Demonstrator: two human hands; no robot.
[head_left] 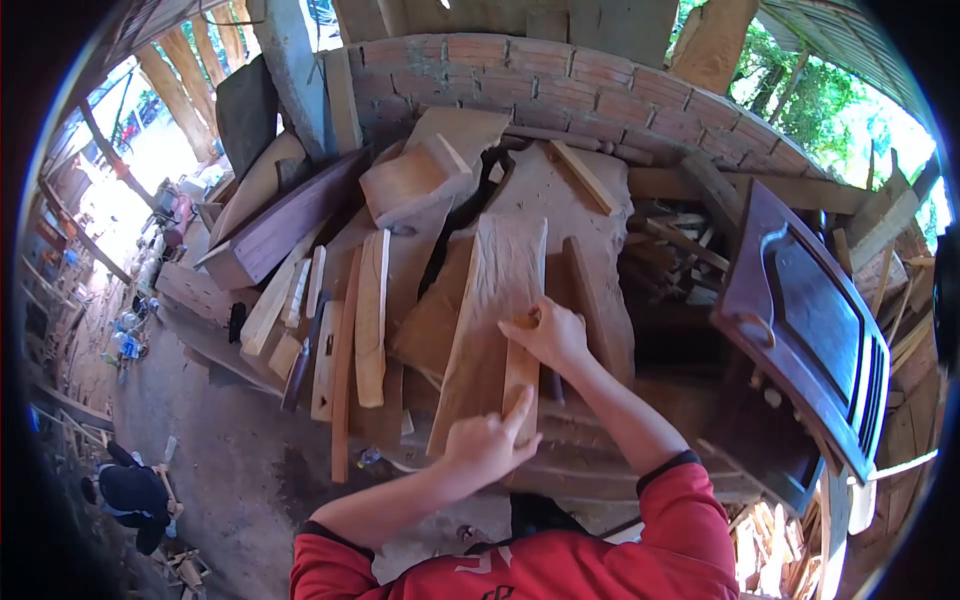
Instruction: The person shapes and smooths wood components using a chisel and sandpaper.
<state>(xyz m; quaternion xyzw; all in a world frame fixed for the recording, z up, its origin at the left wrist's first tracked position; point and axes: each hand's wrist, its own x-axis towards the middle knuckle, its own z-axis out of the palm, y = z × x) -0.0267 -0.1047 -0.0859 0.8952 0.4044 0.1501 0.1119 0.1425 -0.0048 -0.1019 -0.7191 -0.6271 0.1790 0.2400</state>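
A long pale board slopes down toward me across the wood pile. On its right part lies a small narrow wood piece. My right hand is closed at the upper end of this piece, thumb and fingers pinched on it. Lower down, my left hand has its index finger stretched out and touching the piece's lower end, the thumb apart from it. Left of the board lie a light plank and a thin reddish strip.
A brick wall curves behind the pile. At the right leans a dark panelled door. A purple-brown beam and a block rest at the left and back. Another person is low at the far left.
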